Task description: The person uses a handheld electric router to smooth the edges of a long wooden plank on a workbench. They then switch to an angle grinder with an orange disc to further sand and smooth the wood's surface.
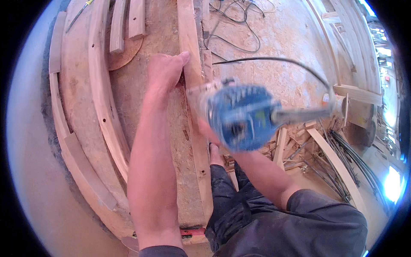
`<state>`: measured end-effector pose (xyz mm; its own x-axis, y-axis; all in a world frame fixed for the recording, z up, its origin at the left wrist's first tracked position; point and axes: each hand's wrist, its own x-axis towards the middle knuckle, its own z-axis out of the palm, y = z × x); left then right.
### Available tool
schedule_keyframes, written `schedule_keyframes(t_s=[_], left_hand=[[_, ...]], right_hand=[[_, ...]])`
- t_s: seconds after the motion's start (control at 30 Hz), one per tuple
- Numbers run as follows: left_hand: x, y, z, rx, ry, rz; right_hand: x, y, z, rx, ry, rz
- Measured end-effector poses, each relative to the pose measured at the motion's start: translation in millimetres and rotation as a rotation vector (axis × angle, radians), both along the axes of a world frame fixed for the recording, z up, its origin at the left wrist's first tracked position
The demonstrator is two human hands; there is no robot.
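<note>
A long pale wooden beam (191, 47) runs away from me across the workbench. My left hand (165, 70) is closed at its left edge, with the thumb lying over the top face. Right of the beam is a blue corded power tool (244, 113) that looks like a router, smeared by motion. Its pale base plate (200, 94) overlaps the beam; whether the two touch, I cannot tell. Behind the tool's body my right hand (207, 129) is mostly hidden, closed around its near side. A dark cord (291, 60) arches over from the tool's right end.
Curved wooden pieces (102, 98) with holes lie to the left, and shorter strips (137, 19) stand farther off. A screwdriver-like tool (79, 16) is at far left. Black cables (233, 36) tangle at the back. Wood offcuts (280, 147) and dark rods (355, 160) lie low on the right.
</note>
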<state>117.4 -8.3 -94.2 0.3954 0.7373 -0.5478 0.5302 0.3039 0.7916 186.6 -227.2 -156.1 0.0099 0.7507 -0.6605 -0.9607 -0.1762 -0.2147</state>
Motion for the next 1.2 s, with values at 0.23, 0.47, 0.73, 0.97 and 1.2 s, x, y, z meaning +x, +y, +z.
schedule_keyframes(t_s=[0.23,0.47,0.73,0.97,1.2], left_hand=[[-7.1,7.5,-1.4,-0.085,0.032,-0.069],[-3.5,14.8,15.8,-0.18,0.027,-0.134],[2.0,22.6,11.3,-0.224,0.028,-0.144],[-1.4,17.9,15.7,-0.244,0.022,-0.123],[2.5,21.7,15.1,-0.245,0.046,-0.161]], right_hand=[[-29.5,-57.8,48.7,-0.192,-0.054,-0.06],[-4.1,-40.6,-2.3,-0.127,0.145,-0.006],[13.0,7.9,-8.2,-0.008,0.083,0.051],[-32.6,-52.8,61.3,-0.185,-0.019,-0.057],[-37.9,-24.1,106.2,-0.243,-0.06,-0.19]])
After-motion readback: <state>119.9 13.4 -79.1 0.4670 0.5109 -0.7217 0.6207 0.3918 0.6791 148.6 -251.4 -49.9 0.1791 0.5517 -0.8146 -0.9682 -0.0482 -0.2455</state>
